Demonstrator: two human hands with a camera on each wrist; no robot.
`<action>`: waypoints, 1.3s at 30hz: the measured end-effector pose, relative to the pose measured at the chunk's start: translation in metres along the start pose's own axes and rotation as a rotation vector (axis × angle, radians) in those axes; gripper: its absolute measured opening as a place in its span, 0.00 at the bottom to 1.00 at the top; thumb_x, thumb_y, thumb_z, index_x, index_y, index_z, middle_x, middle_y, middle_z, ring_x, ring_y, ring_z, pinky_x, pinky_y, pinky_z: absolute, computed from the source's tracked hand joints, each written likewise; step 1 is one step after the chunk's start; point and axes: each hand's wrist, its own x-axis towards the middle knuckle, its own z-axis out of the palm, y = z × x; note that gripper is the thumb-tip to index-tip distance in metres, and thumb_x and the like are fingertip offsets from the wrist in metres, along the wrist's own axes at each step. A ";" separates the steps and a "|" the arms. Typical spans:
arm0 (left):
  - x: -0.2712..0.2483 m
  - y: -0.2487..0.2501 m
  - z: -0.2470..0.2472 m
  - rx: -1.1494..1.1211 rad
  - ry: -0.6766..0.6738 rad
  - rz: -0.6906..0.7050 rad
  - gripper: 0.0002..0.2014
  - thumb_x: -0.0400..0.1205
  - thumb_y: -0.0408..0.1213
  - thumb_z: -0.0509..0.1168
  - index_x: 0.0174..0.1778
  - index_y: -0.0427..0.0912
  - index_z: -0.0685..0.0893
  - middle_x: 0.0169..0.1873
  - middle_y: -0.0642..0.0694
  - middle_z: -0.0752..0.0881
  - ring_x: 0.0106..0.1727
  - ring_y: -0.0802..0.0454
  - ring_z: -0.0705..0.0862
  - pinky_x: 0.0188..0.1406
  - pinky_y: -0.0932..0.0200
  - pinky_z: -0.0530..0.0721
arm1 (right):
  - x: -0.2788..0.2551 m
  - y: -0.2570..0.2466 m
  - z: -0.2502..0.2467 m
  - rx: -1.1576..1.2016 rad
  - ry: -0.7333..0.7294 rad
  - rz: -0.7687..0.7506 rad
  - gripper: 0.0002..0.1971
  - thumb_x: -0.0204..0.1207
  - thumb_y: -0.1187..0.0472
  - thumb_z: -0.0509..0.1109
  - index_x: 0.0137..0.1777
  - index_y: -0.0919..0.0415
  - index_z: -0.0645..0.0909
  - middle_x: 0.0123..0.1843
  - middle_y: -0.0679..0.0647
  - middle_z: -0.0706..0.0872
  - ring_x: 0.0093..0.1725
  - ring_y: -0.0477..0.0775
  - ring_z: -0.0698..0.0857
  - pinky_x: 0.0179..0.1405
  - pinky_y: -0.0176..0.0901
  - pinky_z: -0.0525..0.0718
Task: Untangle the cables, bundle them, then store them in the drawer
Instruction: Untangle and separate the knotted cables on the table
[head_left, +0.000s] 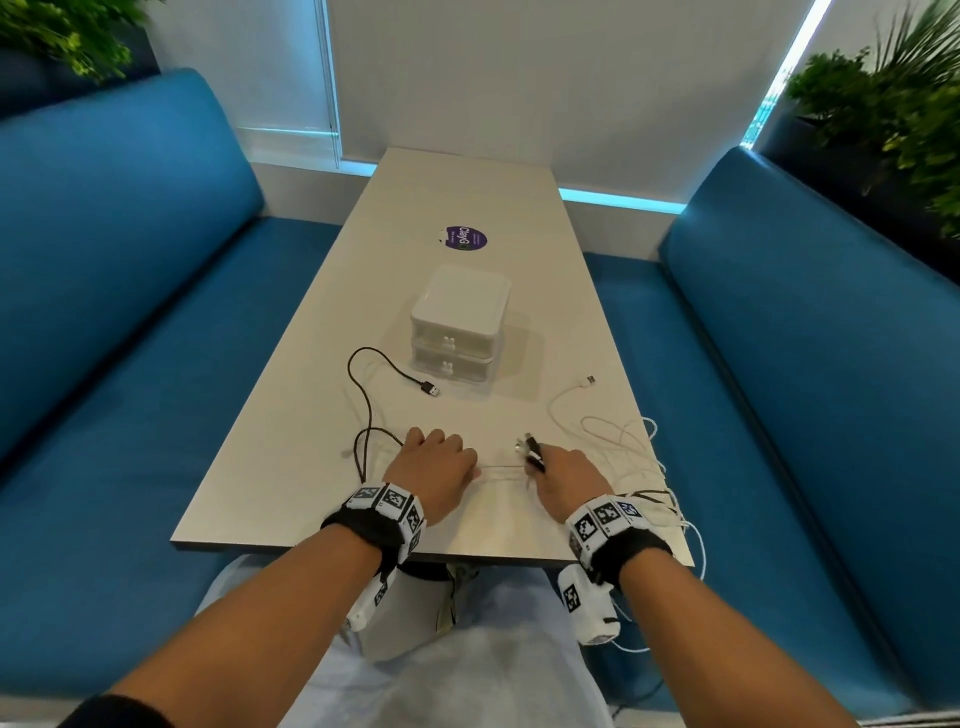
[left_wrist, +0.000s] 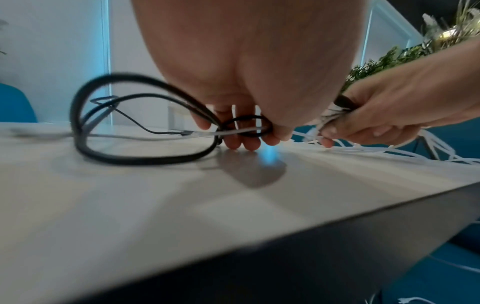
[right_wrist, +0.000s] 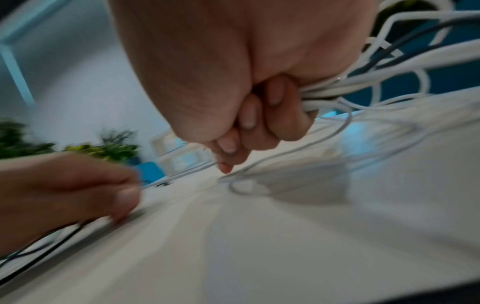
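On the worktop (head_left: 322, 499), the black cable (head_left: 363, 415) loops at the left, limp and light, probably best gripped near its plugs. The left hand (head_left: 434, 470), palm down, pinches a thin strand. The right hand (head_left: 563, 475) fists white cables (head_left: 613, 441) that trail right, likely to snag.

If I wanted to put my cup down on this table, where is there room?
Bare tabletop lies beyond the purple sticker, and at the near edge left of the left hand. It is crowded around the black cable, the drawer unit and the white cables.
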 end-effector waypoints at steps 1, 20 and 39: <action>-0.001 -0.004 0.000 0.010 -0.001 -0.004 0.17 0.91 0.48 0.48 0.61 0.47 0.80 0.54 0.47 0.81 0.57 0.43 0.76 0.60 0.44 0.67 | 0.001 0.007 -0.003 -0.017 0.018 0.048 0.14 0.86 0.51 0.59 0.62 0.55 0.81 0.55 0.60 0.88 0.53 0.64 0.86 0.51 0.51 0.84; 0.005 0.009 0.004 -0.072 0.073 0.065 0.11 0.90 0.45 0.52 0.61 0.51 0.78 0.51 0.49 0.79 0.55 0.45 0.77 0.57 0.47 0.67 | -0.005 -0.018 0.009 0.102 -0.028 -0.149 0.13 0.85 0.50 0.62 0.60 0.53 0.83 0.51 0.59 0.89 0.50 0.64 0.87 0.49 0.53 0.85; 0.005 0.003 -0.002 0.036 -0.014 -0.128 0.15 0.88 0.44 0.48 0.55 0.48 0.80 0.50 0.47 0.84 0.57 0.42 0.77 0.60 0.42 0.65 | -0.016 -0.021 -0.010 -0.027 0.151 0.009 0.13 0.86 0.54 0.57 0.64 0.57 0.76 0.54 0.61 0.85 0.52 0.66 0.85 0.43 0.49 0.76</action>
